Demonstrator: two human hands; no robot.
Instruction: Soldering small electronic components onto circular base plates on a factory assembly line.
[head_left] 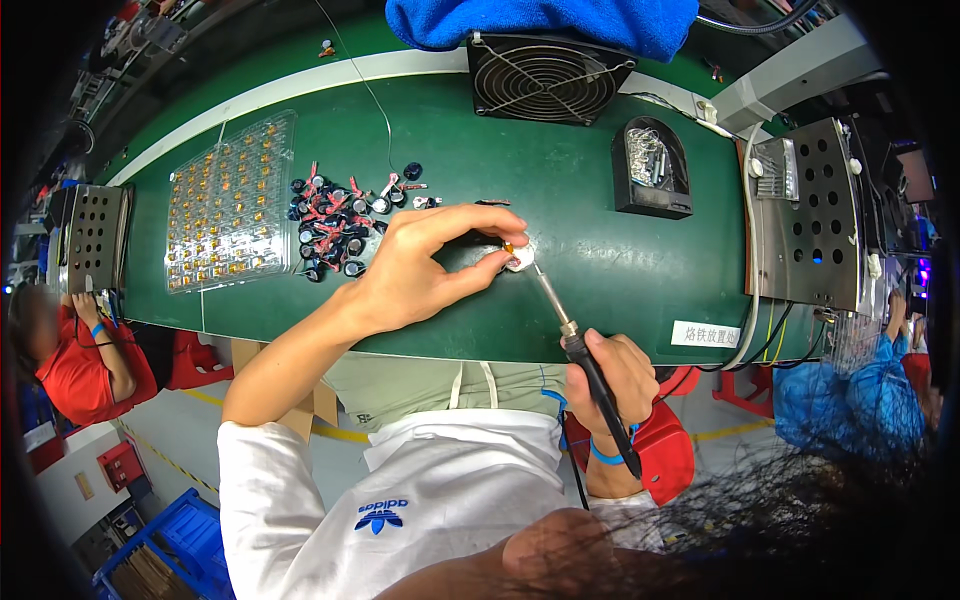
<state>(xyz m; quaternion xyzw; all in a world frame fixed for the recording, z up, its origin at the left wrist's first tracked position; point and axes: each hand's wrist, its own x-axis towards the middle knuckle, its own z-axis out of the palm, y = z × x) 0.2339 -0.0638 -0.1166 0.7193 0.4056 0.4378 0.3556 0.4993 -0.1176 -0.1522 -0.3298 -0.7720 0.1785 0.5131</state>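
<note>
My left hand (415, 262) reaches over the green bench, thumb and forefinger closed on a small amber-coloured part (508, 247). Right beside those fingertips is a small white piece (524, 258); I cannot tell whether it is held too or lies on the bench. In my right hand (622, 375) is a soldering iron (597, 388) with a black handle, slanting up and left. Its metal tip meets or nearly meets the white piece. Left of my left hand lies a loose pile of small round dark components with reddish leads (330, 225).
A clear plastic tray (290, 150) holding rows of amber parts lies at the left. Toward the back stand a black fan (545, 80) under a blue cloth (560, 18) and a black bin (660, 200) of metal bits. Perforated metal boxes flank the bench, one at right (812, 225).
</note>
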